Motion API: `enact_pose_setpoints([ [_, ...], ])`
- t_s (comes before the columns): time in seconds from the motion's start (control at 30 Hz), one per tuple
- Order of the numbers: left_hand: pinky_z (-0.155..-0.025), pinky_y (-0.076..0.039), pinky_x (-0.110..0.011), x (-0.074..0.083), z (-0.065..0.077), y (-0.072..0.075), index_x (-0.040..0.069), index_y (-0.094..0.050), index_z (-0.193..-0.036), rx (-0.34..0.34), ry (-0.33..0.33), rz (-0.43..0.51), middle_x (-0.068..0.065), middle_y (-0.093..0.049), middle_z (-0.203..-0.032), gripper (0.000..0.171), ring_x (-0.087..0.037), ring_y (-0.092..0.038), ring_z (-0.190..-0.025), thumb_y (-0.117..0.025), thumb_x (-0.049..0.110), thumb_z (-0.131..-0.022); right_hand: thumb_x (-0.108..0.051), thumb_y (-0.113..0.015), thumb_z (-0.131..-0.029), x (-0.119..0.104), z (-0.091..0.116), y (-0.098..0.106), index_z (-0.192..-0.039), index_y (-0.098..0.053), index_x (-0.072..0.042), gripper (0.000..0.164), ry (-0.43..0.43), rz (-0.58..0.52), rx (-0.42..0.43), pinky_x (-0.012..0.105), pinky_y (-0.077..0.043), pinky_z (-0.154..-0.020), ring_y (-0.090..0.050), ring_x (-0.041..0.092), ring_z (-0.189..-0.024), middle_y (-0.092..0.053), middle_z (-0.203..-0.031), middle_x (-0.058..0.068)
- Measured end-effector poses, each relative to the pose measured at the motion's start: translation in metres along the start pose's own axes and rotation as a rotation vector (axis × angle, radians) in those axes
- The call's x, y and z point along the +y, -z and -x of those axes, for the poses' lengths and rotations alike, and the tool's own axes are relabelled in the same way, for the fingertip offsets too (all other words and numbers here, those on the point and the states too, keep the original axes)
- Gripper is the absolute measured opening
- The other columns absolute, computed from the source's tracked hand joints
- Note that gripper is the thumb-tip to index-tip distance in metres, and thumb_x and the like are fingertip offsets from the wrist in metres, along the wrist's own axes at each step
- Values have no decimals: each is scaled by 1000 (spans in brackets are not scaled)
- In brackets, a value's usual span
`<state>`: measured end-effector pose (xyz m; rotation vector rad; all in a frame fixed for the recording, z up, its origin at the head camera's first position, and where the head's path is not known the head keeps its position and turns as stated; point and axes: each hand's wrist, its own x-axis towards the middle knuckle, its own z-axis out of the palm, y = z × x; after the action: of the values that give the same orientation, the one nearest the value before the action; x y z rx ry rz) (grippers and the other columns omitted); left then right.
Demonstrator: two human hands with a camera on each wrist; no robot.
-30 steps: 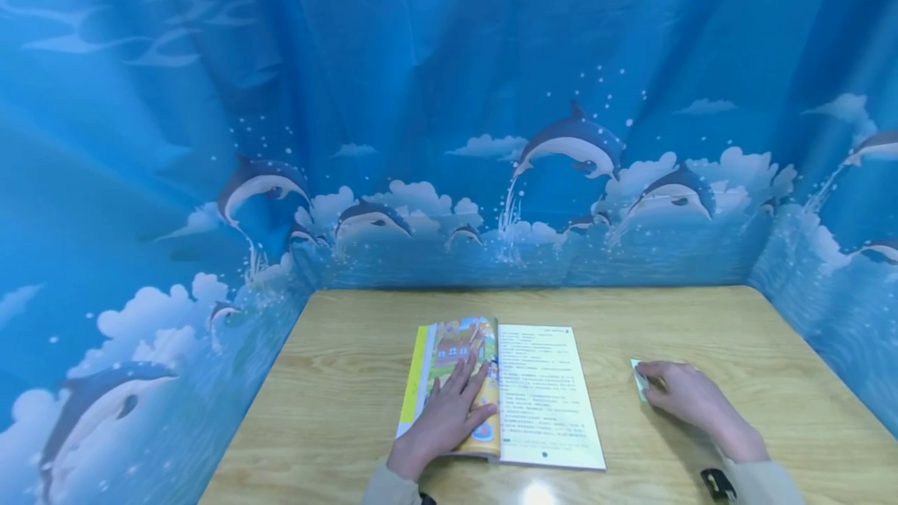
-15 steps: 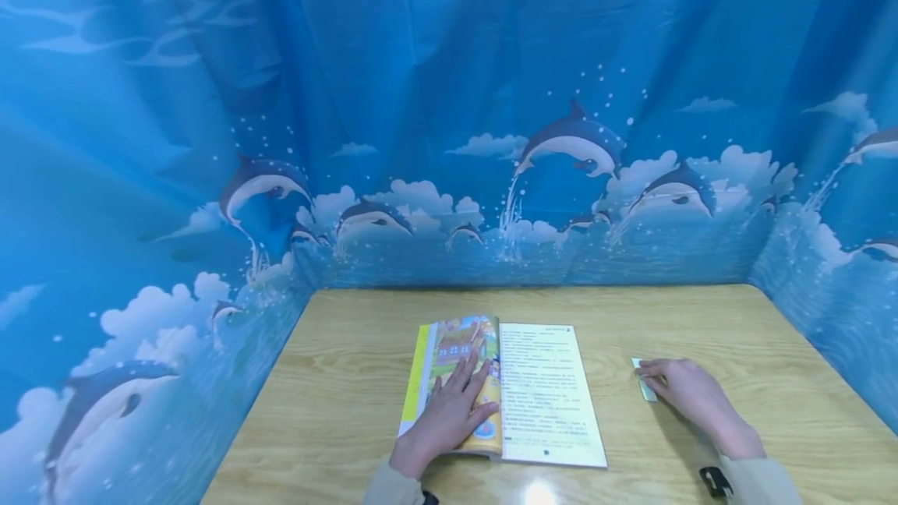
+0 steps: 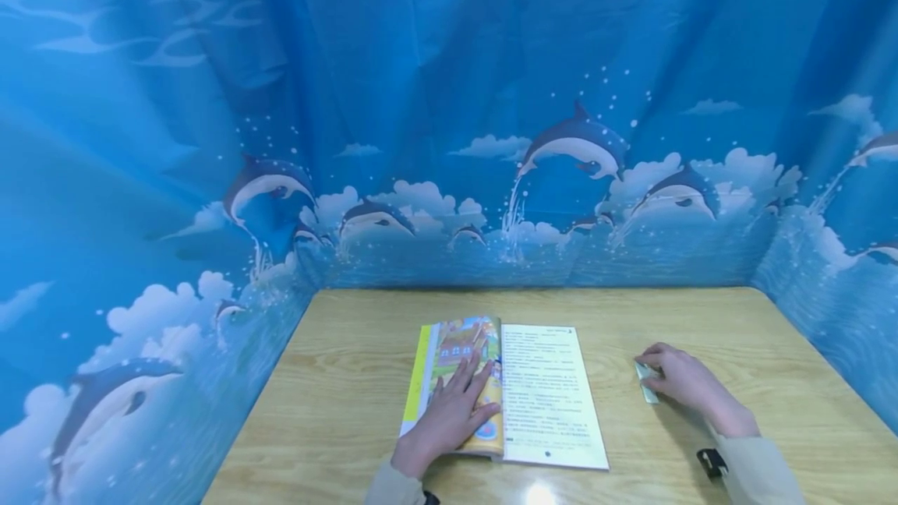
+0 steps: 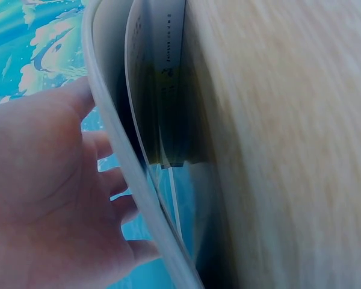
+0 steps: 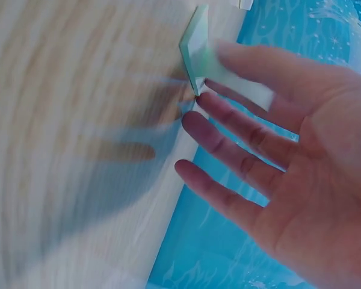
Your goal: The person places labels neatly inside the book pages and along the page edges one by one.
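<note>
An open book (image 3: 554,396) lies on the table, its left page (image 3: 459,333) a colourful picture and its right page printed text. My left hand (image 3: 449,415) rests flat on the picture page with fingers spread; in the left wrist view the same hand (image 4: 54,186) shows behind the book's curved outer edge (image 4: 117,132). To the right of the book sits a small pale green sticky-note pad (image 3: 647,392). My right hand (image 3: 691,384) is over it. In the right wrist view, thumb and forefinger pinch a lifted sheet (image 5: 246,87) that bends up from the pad (image 5: 195,51).
The wooden table (image 3: 351,380) has bare wood left of the book and between book and pad. A blue dolphin-print curtain (image 3: 421,115) hangs behind the table and along both sides.
My right hand has shifted slightly up and over the pad, and its fingers have lifted a little with the sheet. My left hand has stayed flat on the book.
</note>
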<state>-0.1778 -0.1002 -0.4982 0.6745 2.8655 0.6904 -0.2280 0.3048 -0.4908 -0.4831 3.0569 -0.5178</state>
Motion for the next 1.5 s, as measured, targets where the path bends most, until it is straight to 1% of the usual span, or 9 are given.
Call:
enact_pose_setpoints([
  [0.13,-117,-18,-71,0,0,0,18,-25,-162,-3,4,3,-9,-12,-170,71,-34,-14,-155,-44,54,-104,-13,-74,-88,0,-1,1,-111,-73,5,29,-32,-31,-11,62,-54,-84,-65,45,-99,-67,-110,25],
  [0.33,-117,-18,-71,0,0,0,19,-24,-162,-6,9,5,-9,-10,-170,71,-34,-13,-155,-43,55,-104,-28,-86,-76,-1,-2,3,-118,-70,6,57,-55,-50,-52,58,-54,-82,-64,37,-95,-65,-110,23],
  [0.47,-117,-19,-72,0,0,0,18,-25,-162,-2,7,0,-9,-11,-170,71,-34,-14,-155,-44,55,-104,-30,-89,-71,-2,-2,4,-119,-69,7,64,-60,-50,-62,59,-54,-82,-63,38,-96,-63,-111,24],
  [0.57,-117,-18,-71,0,-1,0,19,-24,-162,-8,12,6,-8,-11,-170,72,-34,-14,-155,-44,55,-104,-27,-89,-72,0,-2,2,-116,-70,6,59,-47,-59,-40,60,-54,-83,-64,41,-97,-65,-109,23],
  [0.7,-118,-17,-71,0,-1,0,20,-23,-163,-15,18,14,-7,-10,-170,72,-33,-13,-155,-43,56,-104,-17,-85,-78,3,-3,0,-111,-72,5,41,-28,-57,-8,61,-53,-85,-65,43,-98,-67,-105,20],
  [0.83,-118,-17,-71,0,-2,-1,19,-23,-163,-8,13,9,-8,-10,-170,71,-33,-13,-155,-43,55,-104,-8,-80,-82,6,-4,-2,-106,-73,2,27,-24,-46,-4,59,-55,-83,-66,40,-95,-68,-99,14],
  [1.13,-117,-17,-71,0,-1,0,19,-24,-163,-6,14,13,-8,-10,-170,71,-33,-13,-155,-44,54,-104,-21,-86,-77,5,-7,-3,-104,-73,-2,36,-23,-52,-4,60,-54,-83,-66,38,-92,-67,-98,12],
  [1.37,-117,-17,-72,-1,-1,0,19,-23,-163,-5,9,11,-8,-9,-170,71,-33,-13,-155,-44,54,-104,-13,-79,-84,4,-8,0,-97,-74,-5,17,-54,-54,4,53,-56,-75,-66,28,-83,-71,-94,10],
  [1.5,-117,-15,-72,-1,-1,0,19,-23,-163,-7,11,17,-7,-8,-170,71,-34,-12,-155,-44,53,-105,-11,-74,-85,5,-8,-2,-91,-73,-6,7,-48,-44,40,50,-56,-70,-63,21,-75,-72,-87,7],
])
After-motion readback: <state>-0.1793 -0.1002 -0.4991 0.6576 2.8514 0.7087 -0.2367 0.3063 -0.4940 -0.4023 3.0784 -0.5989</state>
